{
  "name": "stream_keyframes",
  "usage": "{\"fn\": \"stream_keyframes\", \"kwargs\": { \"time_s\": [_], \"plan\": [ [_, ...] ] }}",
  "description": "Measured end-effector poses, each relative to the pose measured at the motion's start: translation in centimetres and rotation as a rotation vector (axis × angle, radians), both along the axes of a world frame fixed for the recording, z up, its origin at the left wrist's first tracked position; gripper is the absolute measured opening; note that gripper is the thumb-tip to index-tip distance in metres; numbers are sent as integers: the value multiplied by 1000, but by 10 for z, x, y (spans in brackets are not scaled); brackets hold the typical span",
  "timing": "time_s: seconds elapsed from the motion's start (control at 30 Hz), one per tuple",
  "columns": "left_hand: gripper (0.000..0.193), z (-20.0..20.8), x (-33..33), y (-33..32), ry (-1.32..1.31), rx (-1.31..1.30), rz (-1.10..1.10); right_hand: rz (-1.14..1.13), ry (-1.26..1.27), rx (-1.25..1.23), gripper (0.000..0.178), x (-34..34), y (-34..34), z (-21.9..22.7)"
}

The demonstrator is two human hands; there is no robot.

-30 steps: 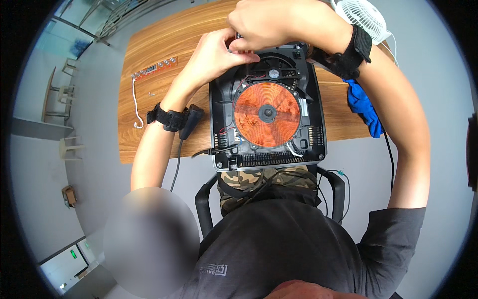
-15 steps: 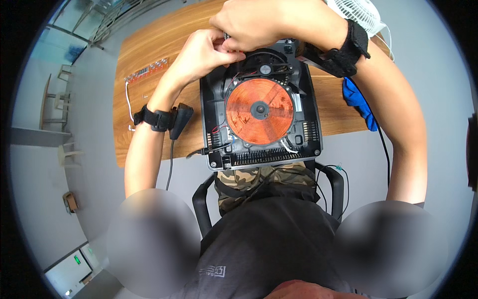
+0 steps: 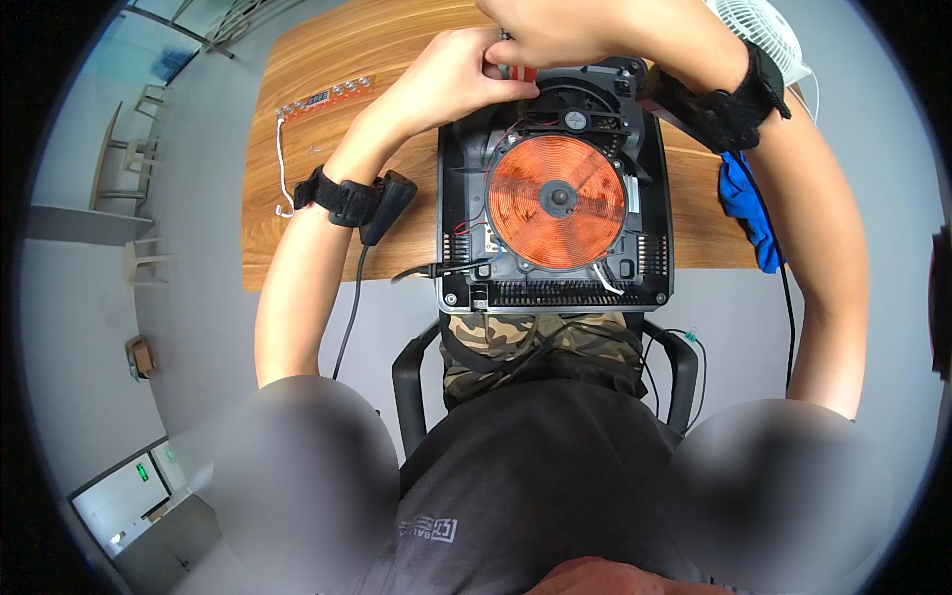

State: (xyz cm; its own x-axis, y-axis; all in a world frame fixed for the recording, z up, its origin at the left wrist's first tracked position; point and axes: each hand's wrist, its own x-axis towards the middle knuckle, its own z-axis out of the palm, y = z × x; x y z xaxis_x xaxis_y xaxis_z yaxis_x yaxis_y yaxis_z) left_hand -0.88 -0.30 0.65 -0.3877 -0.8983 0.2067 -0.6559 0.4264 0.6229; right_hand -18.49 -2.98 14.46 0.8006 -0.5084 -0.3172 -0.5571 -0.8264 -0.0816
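An opened induction cooker (image 3: 654,198) lies at the table's near edge, its flat copper coil (image 3: 526,223) bare in the middle. Behind the coil is a black round cooling fan (image 3: 595,97). Both my hands meet over the cooker's far left corner. My left hand (image 3: 461,74) is closed, thumb and fingers pinching a small red tool (image 3: 522,73), perhaps a screwdriver. From above, my right hand (image 3: 555,35) closes on the same tool, its fingertips beside the left ones. Most of the tool and its tip are hidden by my fingers.
A thin control board (image 3: 322,97) with a white cable (image 3: 282,164) lies left on the wooden table (image 3: 288,59). A white fan (image 3: 759,35) stands at the far right; a blue cloth (image 3: 749,213) hangs over the right edge. A black cord (image 3: 416,271) leaves the cooker's near left.
The whole view has shifted, so cooker and hands sit further right and higher. Both hands stay together at the same corner, and more of the red tool shows between them.
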Motion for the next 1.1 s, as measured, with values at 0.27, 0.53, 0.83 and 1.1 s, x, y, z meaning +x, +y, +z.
{"fn": "stream_keyframes", "kwargs": {
  "time_s": [0.27,0.53,0.83,1.1],
  "plan": [
    [24,15,-6,-1,-83,39,30,-32,0,-40,41,1,1,-1],
    [21,18,-6,-4,7,137,-27,33,-154,-202,38,2,-9,-28],
    [30,30,-3,-3,32,173,-31,7,-210,-219,45,2,-15,-36],
    [28,45,-15,-8,-24,5,42,-127,-82,-126,43,-22,21,58]
  ]
}}
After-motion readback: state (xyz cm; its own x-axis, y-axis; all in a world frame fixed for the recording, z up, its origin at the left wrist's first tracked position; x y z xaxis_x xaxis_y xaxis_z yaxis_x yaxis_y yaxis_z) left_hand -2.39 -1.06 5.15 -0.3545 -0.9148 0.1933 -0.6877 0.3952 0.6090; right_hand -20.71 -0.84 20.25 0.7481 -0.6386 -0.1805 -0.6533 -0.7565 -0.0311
